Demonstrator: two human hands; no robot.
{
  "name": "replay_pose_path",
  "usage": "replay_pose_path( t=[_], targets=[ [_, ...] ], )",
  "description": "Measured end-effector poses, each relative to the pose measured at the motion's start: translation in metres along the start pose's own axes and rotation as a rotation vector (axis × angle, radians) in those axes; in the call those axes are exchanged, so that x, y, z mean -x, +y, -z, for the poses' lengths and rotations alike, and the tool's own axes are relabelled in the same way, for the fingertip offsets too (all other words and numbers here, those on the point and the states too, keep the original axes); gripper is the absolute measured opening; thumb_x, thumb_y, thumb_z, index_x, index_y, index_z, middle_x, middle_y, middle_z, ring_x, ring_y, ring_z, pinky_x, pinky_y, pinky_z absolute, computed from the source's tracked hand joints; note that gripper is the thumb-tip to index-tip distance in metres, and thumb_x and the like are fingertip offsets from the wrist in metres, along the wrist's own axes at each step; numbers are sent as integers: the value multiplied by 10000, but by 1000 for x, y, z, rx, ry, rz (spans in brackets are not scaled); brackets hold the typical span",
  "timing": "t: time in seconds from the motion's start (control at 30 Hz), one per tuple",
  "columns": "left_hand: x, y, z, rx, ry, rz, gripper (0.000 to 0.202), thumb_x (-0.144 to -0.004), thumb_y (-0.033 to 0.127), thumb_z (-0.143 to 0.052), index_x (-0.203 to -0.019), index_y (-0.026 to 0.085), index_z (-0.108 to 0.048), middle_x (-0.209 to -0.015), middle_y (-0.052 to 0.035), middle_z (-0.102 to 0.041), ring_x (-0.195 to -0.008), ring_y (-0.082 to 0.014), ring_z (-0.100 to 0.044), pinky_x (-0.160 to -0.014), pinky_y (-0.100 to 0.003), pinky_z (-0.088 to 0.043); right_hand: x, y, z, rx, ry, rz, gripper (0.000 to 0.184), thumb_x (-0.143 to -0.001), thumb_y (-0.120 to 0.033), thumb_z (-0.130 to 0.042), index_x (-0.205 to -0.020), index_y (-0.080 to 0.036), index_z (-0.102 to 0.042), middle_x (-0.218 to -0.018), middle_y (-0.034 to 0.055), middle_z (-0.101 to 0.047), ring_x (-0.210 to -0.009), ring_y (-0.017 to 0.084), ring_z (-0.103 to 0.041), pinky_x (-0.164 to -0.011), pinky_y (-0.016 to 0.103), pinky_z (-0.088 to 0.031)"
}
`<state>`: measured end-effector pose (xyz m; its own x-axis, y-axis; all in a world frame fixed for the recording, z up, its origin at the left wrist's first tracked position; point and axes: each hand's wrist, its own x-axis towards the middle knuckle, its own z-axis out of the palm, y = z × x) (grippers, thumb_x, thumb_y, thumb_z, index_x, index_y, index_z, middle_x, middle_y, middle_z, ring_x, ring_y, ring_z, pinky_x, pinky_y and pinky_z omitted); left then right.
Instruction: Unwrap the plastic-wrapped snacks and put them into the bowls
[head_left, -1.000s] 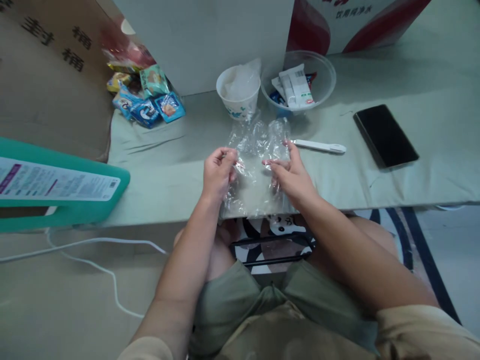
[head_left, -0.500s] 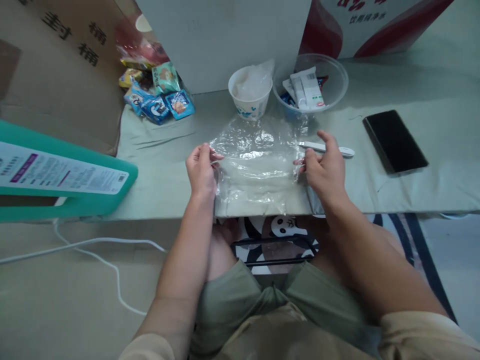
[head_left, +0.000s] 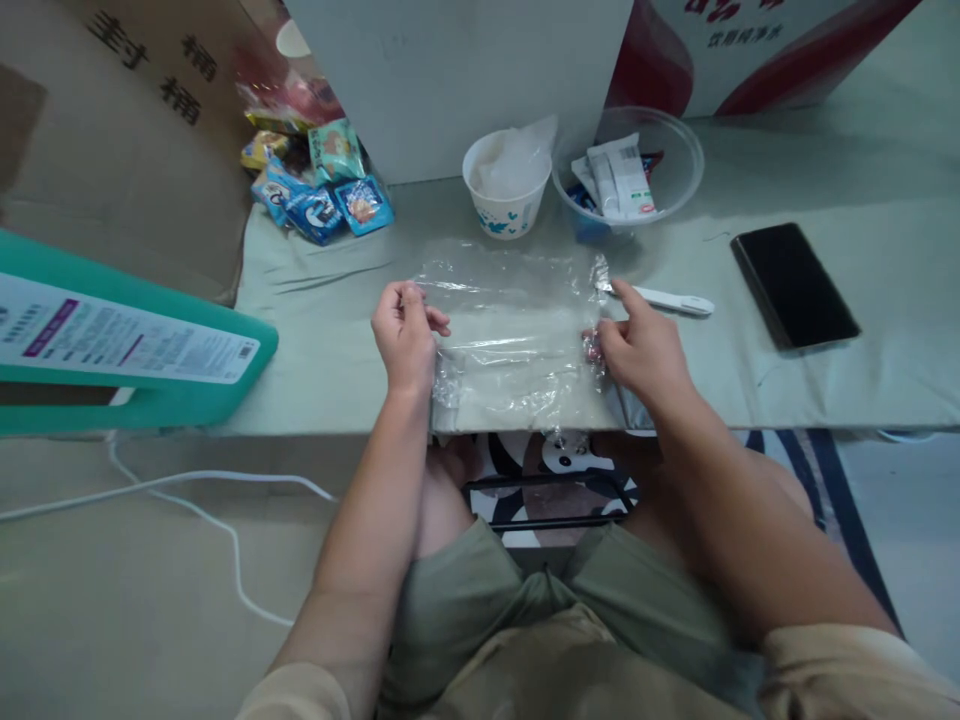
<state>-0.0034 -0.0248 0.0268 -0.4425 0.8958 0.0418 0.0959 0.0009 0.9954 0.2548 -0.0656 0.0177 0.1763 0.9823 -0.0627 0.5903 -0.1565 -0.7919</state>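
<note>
Green-covered table [head_left: 825,390], two hands [head_left: 409,335] [head_left: 637,345], one clear bag [head_left: 517,335], perhaps five snack packets [head_left: 322,190]

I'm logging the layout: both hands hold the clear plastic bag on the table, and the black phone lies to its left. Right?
No: the head view shows the black phone to the right of the clear plastic bag. The left hand and right hand do hold it on the table.
</note>
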Motion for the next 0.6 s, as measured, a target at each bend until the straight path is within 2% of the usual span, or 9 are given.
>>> replay_pose_path(
  t=[0.17, 0.27, 0.33, 0.43, 0.6],
  targets=[
    [-5, -6, 6, -92, 43, -94, 250, -1010, 339, -555, -794, 213, -543, -539, 49, -562, -487, -78, -602, -421, -148, -383, 2, 2, 5, -171, -22, -56, 456, -916, -289, -551, -1367, -238, -588, -778, 34, -764, -585, 214, -689, -696, 436, -590],
    [-6, -8, 6, -122, 41, -116, 249, -1018, 285, -532, -780, 211, -538, -526, 46, -569, -483, -73, -583, -449, -141, -399, 5, 0, 2, -248, -5, -80, 413, -921, -358, -585, -1317, -243, -584, -724, 18, -726, -552, 199, -663, -585, 377, -557],
    [-8, -8, 5, -98, 15, -98, 260, -1023, 269, -519, -770, 209, -530, -517, 46, -569, -461, -70, -565, -457, -143, -411, 5, -1, 1, -274, -47, -82, 504, -875, -382, -665, -1347, -244, -553, -741, 11, -721, -571, 196, -668, -552, 348, -537],
    [-12, -8, 5, -42, 1, -46, 272, -1022, 285, -527, -761, 209, -521, -507, 52, -547, -425, -72, -541, -424, -152, -396, 4, -1, 1, -297, -79, -56, 575, -798, -296, -730, -1343, -246, -551, -741, -12, -700, -573, 176, -658, -534, 316, -514],
    [-21, -8, 13, 9, 42, 67, 291, -992, 377, -587, -765, 203, -535, -484, 65, -517, -320, -48, -388, -340, -182, -253, -2, 7, 10, -490, 38, 64, 322, -826, -262, -688, -1141, -274, -624, -722, -43, -642, -535, 115, -593, -539, 278, -515]
  ],
)
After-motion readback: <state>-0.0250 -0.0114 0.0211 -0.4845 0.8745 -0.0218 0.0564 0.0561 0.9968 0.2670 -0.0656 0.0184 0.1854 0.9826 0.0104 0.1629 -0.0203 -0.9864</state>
